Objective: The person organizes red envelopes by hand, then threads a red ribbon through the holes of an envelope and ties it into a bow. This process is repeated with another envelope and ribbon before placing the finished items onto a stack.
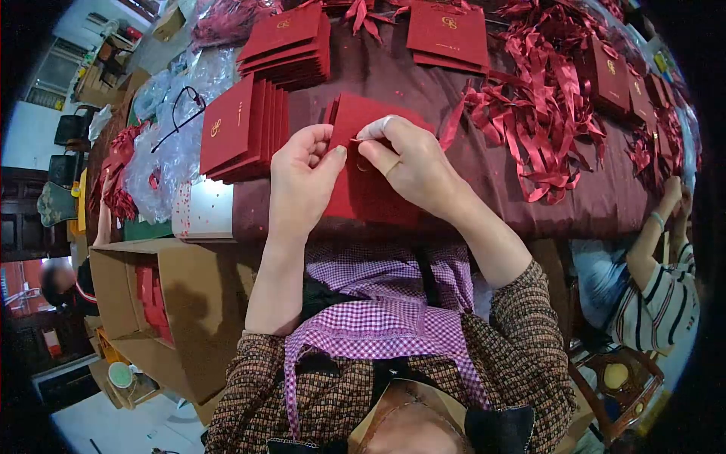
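Counter (605, 204) bears stacked red pieces (283, 47). One red paper piece (363, 198) at near edge. Left hand (299, 178): fingers curled, thumb at paper; grip uncertain. Right hand (412, 160): pinching thin strand (354, 140), type unclear. Judgement: brace paper beside pinch, work strand gently. Gold monogram (449, 23) on stacks, possibly "GS"; smaller line (448, 48) illegible.

Pretty tight left of the left hand (302, 178): red folders (240, 125) stand just beside it, another stack (283, 38) farther ahead. Best gap's straight ahead of both hands, over bare tablecloth (369, 64). Right of the right hand (414, 163), some cloth, then a ribbon pile (541, 125) blocks the way.
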A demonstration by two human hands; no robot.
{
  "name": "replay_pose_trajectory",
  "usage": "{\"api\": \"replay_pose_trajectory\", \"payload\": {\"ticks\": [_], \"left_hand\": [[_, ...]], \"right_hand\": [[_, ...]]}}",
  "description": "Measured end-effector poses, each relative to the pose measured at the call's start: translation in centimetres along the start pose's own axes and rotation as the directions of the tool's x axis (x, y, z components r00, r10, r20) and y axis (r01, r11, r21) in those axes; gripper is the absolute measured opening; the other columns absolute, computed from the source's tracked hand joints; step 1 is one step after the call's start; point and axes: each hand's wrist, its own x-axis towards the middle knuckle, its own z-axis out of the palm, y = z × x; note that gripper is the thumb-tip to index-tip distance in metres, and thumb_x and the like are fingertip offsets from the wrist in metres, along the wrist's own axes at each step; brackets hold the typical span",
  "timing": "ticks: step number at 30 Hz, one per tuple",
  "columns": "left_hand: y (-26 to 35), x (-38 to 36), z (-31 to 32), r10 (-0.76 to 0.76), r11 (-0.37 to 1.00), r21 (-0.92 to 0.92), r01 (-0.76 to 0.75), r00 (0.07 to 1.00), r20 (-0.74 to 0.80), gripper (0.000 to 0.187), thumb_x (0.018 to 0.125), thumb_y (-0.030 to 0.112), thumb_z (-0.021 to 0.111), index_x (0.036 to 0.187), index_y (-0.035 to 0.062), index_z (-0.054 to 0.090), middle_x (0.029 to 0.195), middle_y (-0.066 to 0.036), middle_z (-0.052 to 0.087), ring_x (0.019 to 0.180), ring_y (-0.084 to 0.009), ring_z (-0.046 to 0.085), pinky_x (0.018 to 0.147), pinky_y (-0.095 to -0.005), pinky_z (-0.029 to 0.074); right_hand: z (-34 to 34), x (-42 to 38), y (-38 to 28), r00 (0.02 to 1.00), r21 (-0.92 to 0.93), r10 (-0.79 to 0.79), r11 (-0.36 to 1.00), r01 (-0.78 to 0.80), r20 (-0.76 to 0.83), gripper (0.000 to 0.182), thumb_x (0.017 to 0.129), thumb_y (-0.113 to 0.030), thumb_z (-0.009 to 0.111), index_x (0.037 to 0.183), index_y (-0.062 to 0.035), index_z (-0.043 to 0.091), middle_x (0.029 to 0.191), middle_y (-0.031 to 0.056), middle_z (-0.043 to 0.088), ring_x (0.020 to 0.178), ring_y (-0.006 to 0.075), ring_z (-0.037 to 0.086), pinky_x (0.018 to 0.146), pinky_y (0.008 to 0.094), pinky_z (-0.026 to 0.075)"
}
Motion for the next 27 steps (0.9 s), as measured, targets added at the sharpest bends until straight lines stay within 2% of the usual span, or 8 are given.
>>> {"api": "replay_pose_trajectory", "payload": {"ticks": [5, 8, 13, 17, 19, 23, 25, 27], "left_hand": [[-0.4, -0.3, 0.1, 0.039, 0.999, 0.009, -0.039, 0.999, -0.022, 0.026, 0.081, -0.001, 0.064, 0.107, -0.0052, 0.061, 0.082, 0.001, 0.059, 0.068, -0.0029, 0.049, 0.063, -0.0184, 0.045], [-0.3, -0.5, 0.2, 0.038, 0.999, -0.032, -0.038, 0.999, 0.000, 0.027, 0.081, -0.001, 0.064, 0.107, -0.0054, 0.061, 0.082, 0.002, 0.059, 0.067, -0.0015, 0.048, 0.063, -0.0173, 0.043], [0.7, -0.8, 0.5, 0.040, 0.998, -0.045, -0.039, 0.999, 0.012, 0.025, 0.081, -0.003, 0.063, 0.106, -0.0052, 0.061, 0.081, 0.003, 0.059, 0.066, -0.0004, 0.047, 0.062, -0.0168, 0.042], [0.5, -0.8, 0.3, 0.067, 0.996, 0.055, -0.068, 0.997, 0.026, 0.024, 0.082, -0.005, 0.062, 0.105, -0.0042, 0.061, 0.081, 0.001, 0.059, 0.066, -0.0007, 0.048, 0.060, -0.0169, 0.042], [0.7, -1.1, 0.7, 0.121, 0.991, 0.056, -0.122, 0.993, 0.014, 0.023, 0.081, -0.005, 0.062, 0.105, -0.0040, 0.061, 0.079, 0.001, 0.058, 0.066, -0.0010, 0.047, 0.059, -0.0171, 0.041], [1.0, -1.6, 1.3, 0.163, 0.985, 0.062, -0.160, 0.986, -0.041, 0.022, 0.081, -0.005, 0.061, 0.103, -0.0043, 0.060, 0.073, 0.002, 0.055, 0.063, -0.0018, 0.045, 0.056, -0.0177, 0.040], [0.8, -1.6, 1.0, 0.142, 0.988, 0.067, -0.140, 0.990, -0.014, 0.021, 0.081, -0.005, 0.061, 0.103, -0.0044, 0.060, 0.072, 0.002, 0.054, 0.063, -0.0020, 0.045, 0.056, -0.0179, 0.040], [0.3, -1.5, 0.8, 0.120, 0.990, 0.074, -0.120, 0.993, 0.012, 0.021, 0.081, -0.006, 0.061, 0.102, -0.0045, 0.060, 0.071, 0.002, 0.054, 0.062, -0.0021, 0.045, 0.055, -0.0181, 0.040]], "right_hand": [[-0.2, 0.5, -0.4, 0.999, -0.095, 0.045, 0.995, -0.042, 0.025, 0.019, 0.088, -0.017, 0.059, 0.092, 0.0018, 0.057, 0.089, 0.0218, 0.062, 0.086, 0.0387, 0.061, 0.075, 0.0431, 0.049], [-0.2, 0.5, -0.3, 1.000, -0.148, -0.023, 0.989, 0.022, -0.008, 0.013, 0.087, -0.011, 0.061, 0.091, 0.0017, 0.059, 0.081, 0.0181, 0.062, 0.076, 0.0290, 0.063, 0.068, 0.0349, 0.049], [-0.7, 0.8, -1.1, 0.998, -0.153, 0.037, 0.988, -0.029, 0.051, 0.020, 0.088, -0.017, 0.056, 0.087, 0.0025, 0.057, 0.086, 0.0219, 0.063, 0.084, 0.0390, 0.061, 0.073, 0.0443, 0.049], [-0.7, 1.0, -0.9, 1.000, -0.145, 0.008, 0.989, -0.005, 0.015, 0.019, 0.086, -0.016, 0.057, 0.084, 0.0031, 0.058, 0.078, 0.0208, 0.064, 0.078, 0.0375, 0.063, 0.069, 0.0432, 0.049], [-1.0, 1.2, -1.1, 0.993, -0.043, 0.107, 0.994, -0.104, 0.055, 0.013, 0.085, -0.009, 0.060, 0.086, 0.0038, 0.059, 0.073, 0.0156, 0.062, 0.068, 0.0180, 0.061, 0.062, 0.0325, 0.047], [-1.3, 1.6, -1.5, 0.972, 0.027, 0.209, 0.977, -0.213, 0.105, 0.013, 0.084, -0.009, 0.060, 0.086, 0.0038, 0.060, 0.070, 0.0139, 0.062, 0.067, 0.0123, 0.058, 0.060, 0.0313, 0.046], [-1.0, 1.5, -1.2, 0.987, -0.050, 0.131, 0.991, -0.127, 0.090, 0.012, 0.083, -0.008, 0.060, 0.084, 0.0036, 0.059, 0.071, 0.0140, 0.062, 0.065, 0.0186, 0.060, 0.059, 0.0323, 0.047], [0.0, 1.0, -0.7, 0.984, -0.290, -0.169, 0.945, 0.148, -0.049, 0.010, 0.082, -0.007, 0.060, 0.082, 0.0022, 0.057, 0.072, 0.0140, 0.061, 0.066, 0.0281, 0.061, 0.059, 0.0346, 0.048]]}}
